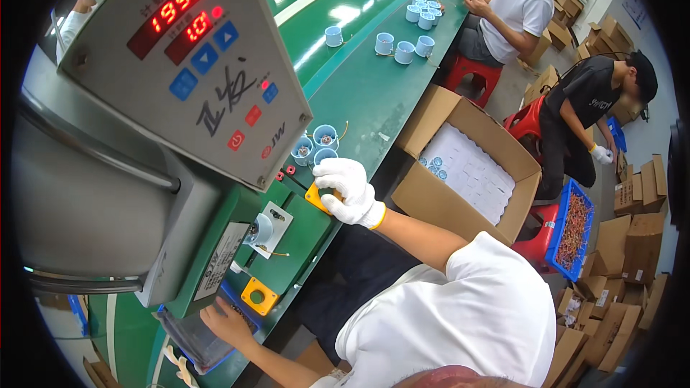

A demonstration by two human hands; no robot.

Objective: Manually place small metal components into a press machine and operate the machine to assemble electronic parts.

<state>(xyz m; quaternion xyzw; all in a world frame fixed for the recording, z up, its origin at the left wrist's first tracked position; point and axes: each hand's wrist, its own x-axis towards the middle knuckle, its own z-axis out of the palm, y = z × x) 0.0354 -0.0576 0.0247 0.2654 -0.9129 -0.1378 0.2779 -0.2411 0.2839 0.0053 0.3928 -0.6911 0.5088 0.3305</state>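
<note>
My right hand, in a white knitted glove, rests over a yellow push-button box, its fingers curled round the top. My left hand is bare, with its fingers apart, over a blue bin of small parts beside a second yellow button box with a dark button. Between the two boxes a light-blue round cup with a short wire sits on a metal plate, partly hidden under the green machine head. Several similar blue cups stand just beyond my right hand.
A grey control panel with red digits fills the upper left. More blue cups stand along the green bench. An open carton holds blue parts. Two people sit on red stools nearby; a blue crate holds many small parts.
</note>
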